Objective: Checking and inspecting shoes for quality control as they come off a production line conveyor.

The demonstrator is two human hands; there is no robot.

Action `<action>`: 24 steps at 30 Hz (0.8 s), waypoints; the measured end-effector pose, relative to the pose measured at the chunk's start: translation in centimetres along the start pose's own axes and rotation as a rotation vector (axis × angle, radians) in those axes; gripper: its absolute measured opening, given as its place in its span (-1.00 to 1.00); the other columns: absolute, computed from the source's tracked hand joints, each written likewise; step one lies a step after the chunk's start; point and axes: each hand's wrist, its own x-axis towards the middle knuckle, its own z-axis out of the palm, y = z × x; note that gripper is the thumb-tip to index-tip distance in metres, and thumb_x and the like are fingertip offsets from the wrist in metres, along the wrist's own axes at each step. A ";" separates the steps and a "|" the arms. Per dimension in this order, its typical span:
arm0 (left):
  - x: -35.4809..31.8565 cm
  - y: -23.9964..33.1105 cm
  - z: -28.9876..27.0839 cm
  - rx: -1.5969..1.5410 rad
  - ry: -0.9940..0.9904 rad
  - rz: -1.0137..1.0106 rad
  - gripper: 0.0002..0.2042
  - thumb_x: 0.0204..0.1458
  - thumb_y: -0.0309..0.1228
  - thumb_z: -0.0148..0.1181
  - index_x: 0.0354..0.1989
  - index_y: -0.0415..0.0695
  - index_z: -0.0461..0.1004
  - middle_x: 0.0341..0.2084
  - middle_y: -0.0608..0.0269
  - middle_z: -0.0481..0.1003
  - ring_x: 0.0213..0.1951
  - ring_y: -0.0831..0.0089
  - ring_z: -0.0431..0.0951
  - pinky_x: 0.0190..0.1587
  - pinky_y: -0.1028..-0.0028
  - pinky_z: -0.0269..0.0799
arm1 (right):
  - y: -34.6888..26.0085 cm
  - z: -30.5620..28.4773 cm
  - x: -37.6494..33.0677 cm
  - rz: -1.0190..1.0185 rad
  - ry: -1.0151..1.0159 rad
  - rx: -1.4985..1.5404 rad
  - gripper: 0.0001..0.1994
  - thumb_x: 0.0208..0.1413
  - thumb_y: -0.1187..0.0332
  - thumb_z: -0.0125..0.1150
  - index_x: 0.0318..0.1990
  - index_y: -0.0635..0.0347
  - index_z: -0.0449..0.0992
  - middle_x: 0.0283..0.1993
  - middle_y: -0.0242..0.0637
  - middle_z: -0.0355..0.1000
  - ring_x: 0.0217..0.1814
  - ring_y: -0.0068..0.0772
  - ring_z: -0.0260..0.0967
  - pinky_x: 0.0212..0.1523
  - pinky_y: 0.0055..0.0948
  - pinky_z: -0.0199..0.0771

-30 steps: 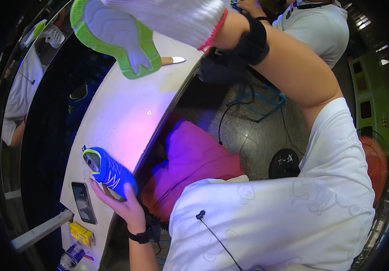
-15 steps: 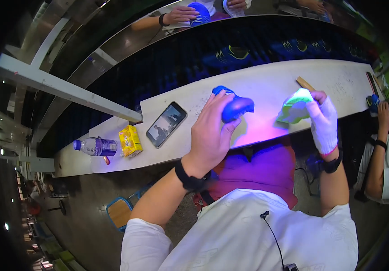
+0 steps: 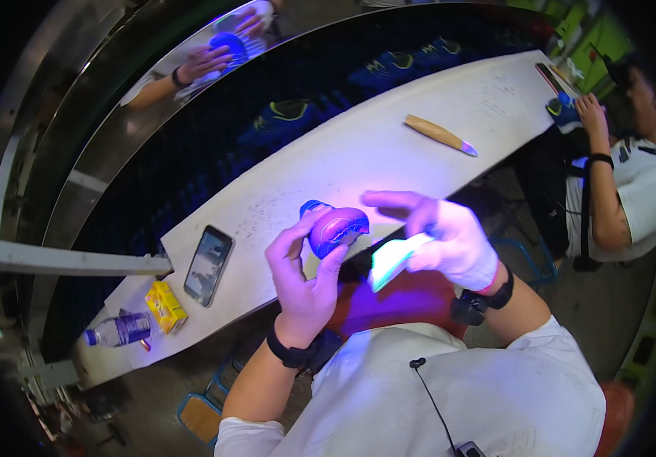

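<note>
My bare left hand (image 3: 301, 278) grips a blue shoe (image 3: 338, 228) above the near edge of the worktable, fingers on one side and thumb on the other. Purple light falls on the shoe's rounded end. A white knit glove covers my right hand (image 3: 454, 247), which pinches a folded whitish-green cloth (image 3: 393, 263). The cloth hangs just right of the shoe, apart from it, and my right index finger points out over the table. Part of the shoe is hidden behind my left fingers.
On the white table (image 3: 358, 156) lie a phone (image 3: 208, 265), a yellow box (image 3: 166, 307), a plastic bottle (image 3: 120, 330) and a pointed wooden tool (image 3: 442, 135). Dark shoes (image 3: 286, 114) sit on the belt beyond. A co-worker (image 3: 621, 190) handles a shoe at right; another's hands work across the belt.
The view has swung to the right. My right hand has brought the cloth closer to the shoe, and the shoe has turned in my left hand.
</note>
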 end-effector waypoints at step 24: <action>-5.6 3.7 0.0 -0.177 0.048 -0.333 -0.65 0.27 -0.45 0.39 -0.05 -0.20 0.24 0.40 -0.65 0.24 0.56 -0.25 0.14 0.56 -0.07 -0.05 | 4.0 5.2 -1.4 0.069 0.133 0.117 -0.81 0.20 0.52 0.45 -0.17 0.23 0.50 0.43 0.17 0.37 0.37 -0.19 0.44 0.30 -0.19 0.54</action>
